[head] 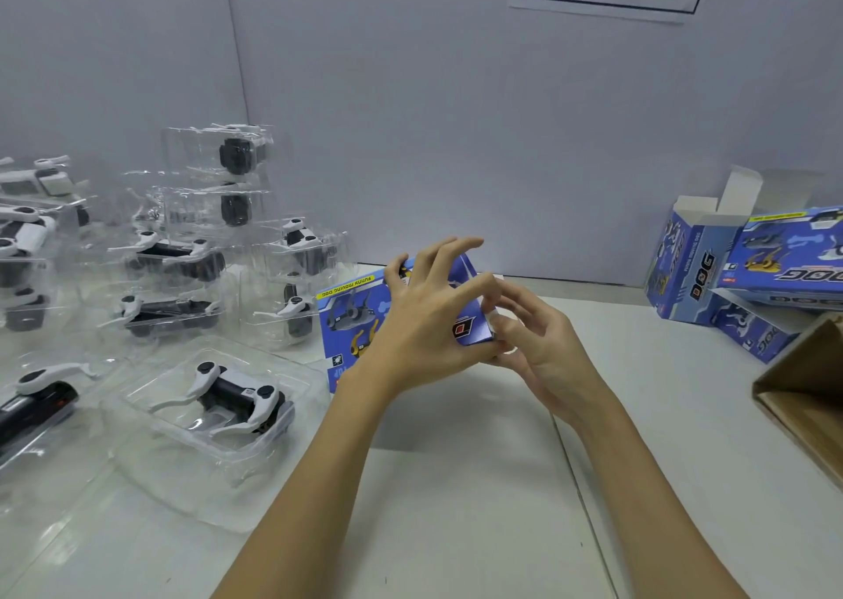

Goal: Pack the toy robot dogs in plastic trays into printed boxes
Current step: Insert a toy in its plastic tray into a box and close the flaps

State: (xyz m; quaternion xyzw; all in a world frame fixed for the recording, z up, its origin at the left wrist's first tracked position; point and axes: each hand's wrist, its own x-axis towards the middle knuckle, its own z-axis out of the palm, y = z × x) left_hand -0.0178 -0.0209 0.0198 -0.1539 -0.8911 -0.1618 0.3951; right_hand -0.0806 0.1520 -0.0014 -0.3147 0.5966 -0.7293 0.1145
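Box (349, 324): blue printed carton, held above the table (456, 484) at centre frame, printed face towards the camera, print upside down.
Box axis: long axis runs left to right; the left part shows free, the right end lies under both hands.
Left hand (424, 324): laid over the front face near the right end, thumb side low, fingers spread and partly curled over the top edge; it holds the box.
Right hand (533, 338): at the right end of the box, fingers curled in on the end flap; judged to be tucking or pinching the flap, though the flap itself is mostly hidden.
Box contents: cannot tell whether a tray is already inside.
Key relation: the working end is the right end, directly at the right hand; the left hand serves as the brace.
Nearest tray (214, 411): clear plastic, with a white-and-black dog (237, 397) in it, on the table down-left of the box, nearer the left hand.
Tray stock (191, 256): stacked further trays with dogs, left and rear-left.
Other boxes (752, 270): piled at right, one with its top flaps open, well apart from the hands.
Brown carton (807, 397): at the right edge, open.
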